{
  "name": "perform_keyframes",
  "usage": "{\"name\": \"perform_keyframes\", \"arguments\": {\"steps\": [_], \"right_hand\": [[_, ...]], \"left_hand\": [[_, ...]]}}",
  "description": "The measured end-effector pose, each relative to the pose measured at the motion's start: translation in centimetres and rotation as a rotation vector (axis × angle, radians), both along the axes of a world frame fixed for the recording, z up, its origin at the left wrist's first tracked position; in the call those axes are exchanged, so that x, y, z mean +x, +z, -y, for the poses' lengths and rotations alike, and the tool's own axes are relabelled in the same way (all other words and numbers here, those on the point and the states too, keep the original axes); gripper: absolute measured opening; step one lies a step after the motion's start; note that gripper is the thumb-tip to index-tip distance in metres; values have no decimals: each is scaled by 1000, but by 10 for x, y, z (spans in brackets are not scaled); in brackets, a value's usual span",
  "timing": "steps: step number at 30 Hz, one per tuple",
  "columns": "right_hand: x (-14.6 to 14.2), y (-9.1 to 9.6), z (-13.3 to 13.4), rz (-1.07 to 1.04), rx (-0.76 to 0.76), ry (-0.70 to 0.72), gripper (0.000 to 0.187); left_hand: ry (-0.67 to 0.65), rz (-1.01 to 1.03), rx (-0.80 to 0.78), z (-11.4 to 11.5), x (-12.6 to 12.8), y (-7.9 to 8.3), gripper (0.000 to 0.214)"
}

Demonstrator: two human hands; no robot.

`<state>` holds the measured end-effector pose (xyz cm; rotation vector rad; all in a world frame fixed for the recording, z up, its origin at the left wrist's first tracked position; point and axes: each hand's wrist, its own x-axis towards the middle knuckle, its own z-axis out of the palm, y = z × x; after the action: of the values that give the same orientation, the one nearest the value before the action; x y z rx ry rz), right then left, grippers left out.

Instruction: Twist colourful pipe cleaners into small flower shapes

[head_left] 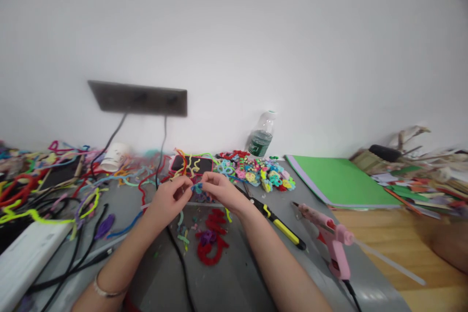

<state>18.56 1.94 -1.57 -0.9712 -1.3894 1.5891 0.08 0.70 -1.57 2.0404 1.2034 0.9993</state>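
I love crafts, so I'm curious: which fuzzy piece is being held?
The small blue piece, pinched between left hand and right hand; the red piece lies on the table.

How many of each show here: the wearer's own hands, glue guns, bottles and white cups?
Wearer's hands, left hand and right hand: 2
Pink glue gun: 1
Bottle: 1
White cup: 1
Total: 5

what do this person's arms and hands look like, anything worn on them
The left hand and right hand are ungloved, with no sleeves showing on the left forearm or right forearm. A thin silvery bangle circles the left one; none shows on the right.
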Motion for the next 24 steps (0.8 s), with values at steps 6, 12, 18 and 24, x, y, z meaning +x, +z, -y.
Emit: {"name": "perform_keyframes", "arguments": {"steps": [6, 12, 18, 24], "right_hand": [[0, 1, 2, 31, 70, 69, 18], [2, 6, 5, 7, 56, 135, 24], [3, 7, 6, -40, 58, 206, 34], [-1, 7, 7, -119, 64, 132, 37]], "left_hand": [[-119, -171, 25, 1, -4, 3, 21], [-202, -142, -37, 0, -9, 8, 21], [-180, -74, -11, 3, -8, 12, 19], [-34, 98, -18, 8, 2, 7, 22]]}}
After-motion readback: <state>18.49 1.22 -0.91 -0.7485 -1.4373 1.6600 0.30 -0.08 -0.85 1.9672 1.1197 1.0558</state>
